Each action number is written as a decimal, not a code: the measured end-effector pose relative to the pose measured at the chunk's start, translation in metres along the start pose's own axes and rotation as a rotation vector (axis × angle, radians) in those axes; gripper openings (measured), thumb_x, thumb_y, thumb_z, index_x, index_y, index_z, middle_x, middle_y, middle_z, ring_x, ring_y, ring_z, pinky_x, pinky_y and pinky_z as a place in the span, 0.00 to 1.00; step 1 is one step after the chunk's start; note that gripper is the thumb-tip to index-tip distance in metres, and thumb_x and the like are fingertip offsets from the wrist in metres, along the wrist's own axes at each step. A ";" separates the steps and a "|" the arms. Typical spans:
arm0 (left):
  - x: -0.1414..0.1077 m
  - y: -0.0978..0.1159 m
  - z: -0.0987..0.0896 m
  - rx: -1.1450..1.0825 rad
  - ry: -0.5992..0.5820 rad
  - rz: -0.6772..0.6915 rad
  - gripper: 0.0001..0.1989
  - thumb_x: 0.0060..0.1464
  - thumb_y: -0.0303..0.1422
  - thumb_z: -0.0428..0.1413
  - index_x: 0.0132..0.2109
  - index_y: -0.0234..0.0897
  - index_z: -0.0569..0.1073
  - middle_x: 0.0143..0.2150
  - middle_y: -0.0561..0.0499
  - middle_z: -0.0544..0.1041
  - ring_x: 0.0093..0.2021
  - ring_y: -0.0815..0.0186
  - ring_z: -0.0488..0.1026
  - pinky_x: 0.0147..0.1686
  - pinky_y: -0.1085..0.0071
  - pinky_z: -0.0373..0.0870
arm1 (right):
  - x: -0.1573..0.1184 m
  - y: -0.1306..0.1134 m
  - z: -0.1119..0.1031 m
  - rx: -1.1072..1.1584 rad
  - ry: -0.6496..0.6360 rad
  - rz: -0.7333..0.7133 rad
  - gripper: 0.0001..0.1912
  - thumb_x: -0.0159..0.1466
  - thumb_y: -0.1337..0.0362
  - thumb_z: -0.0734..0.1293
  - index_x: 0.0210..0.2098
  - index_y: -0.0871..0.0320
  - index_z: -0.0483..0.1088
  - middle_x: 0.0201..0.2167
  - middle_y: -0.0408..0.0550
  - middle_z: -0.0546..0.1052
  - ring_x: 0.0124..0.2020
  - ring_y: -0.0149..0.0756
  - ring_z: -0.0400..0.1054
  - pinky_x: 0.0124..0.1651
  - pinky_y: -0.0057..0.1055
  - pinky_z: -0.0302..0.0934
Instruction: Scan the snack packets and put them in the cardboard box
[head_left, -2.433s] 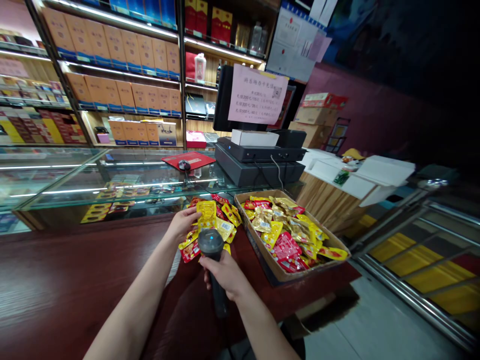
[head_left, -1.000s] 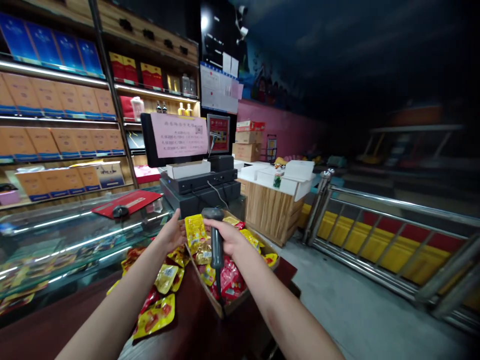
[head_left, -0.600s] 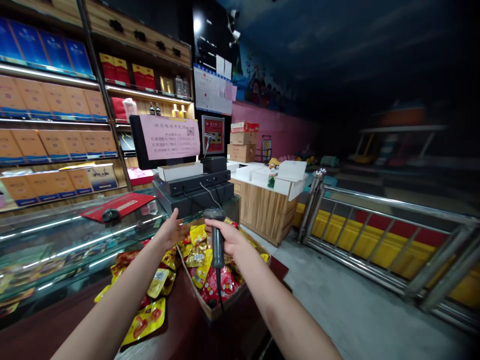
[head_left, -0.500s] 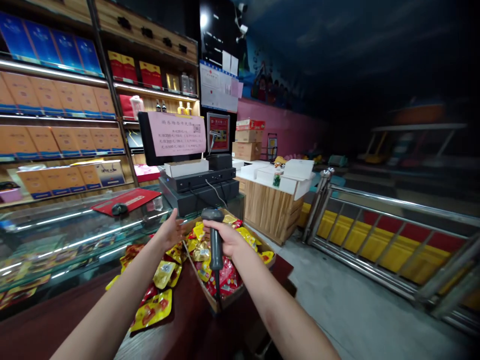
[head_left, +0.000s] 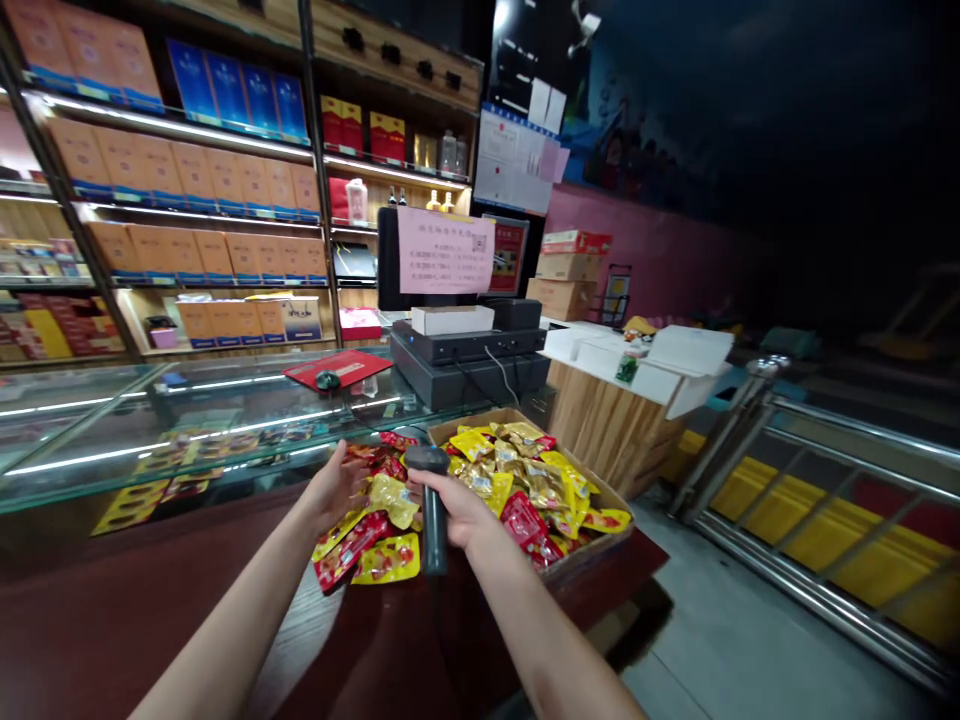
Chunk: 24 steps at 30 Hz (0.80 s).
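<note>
A dark handheld barcode scanner (head_left: pixel 434 535) is in my right hand (head_left: pixel 461 508), its head upward and its handle hanging down. My left hand (head_left: pixel 328 497) is open, fingers apart, at the left side of a loose pile of snack packets. In that pile are a red packet (head_left: pixel 352 550), a yellow packet (head_left: pixel 388 560) and a pale gold packet (head_left: pixel 394 499). To the right, a shallow cardboard box (head_left: pixel 592 556) holds many more yellow, gold and red packets (head_left: pixel 529 525). My right forearm and the scanner hide part of the box's near left side.
A glass display counter (head_left: pixel 82 440) stands behind the dark red table (head_left: pixel 187 590). On it are a mouse (head_left: pixel 328 381) on a red mat and a monitor (head_left: pixel 386 260) above a black cash drawer (head_left: pixel 465 370). A metal railing (head_left: pixel 862 430) runs along the right.
The view has turned left, so the counter, shelves and box appear farther right. The scanner and both hands now lie over the loose packets instead of the box.
</note>
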<state>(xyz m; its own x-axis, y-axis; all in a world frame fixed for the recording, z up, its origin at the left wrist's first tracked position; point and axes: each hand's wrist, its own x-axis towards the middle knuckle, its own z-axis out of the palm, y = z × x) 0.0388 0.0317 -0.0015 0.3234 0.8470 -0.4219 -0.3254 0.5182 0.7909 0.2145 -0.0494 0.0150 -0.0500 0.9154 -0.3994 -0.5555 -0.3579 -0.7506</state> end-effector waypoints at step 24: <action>0.012 -0.046 -0.031 0.387 -0.083 -0.067 0.21 0.53 0.45 0.54 0.46 0.31 0.67 0.43 0.35 0.76 0.38 0.55 0.77 0.27 0.65 0.75 | 0.037 0.041 -0.019 -0.370 0.154 -0.296 0.21 0.46 0.56 0.74 0.38 0.60 0.75 0.36 0.50 0.80 0.42 0.46 0.73 0.48 0.39 0.64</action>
<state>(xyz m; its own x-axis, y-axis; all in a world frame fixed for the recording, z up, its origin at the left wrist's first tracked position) 0.0300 0.0216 -0.0561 0.4086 0.7923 -0.4531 0.0526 0.4751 0.8783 0.2054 -0.0333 -0.0403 0.2044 0.9596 -0.1933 -0.1939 -0.1539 -0.9689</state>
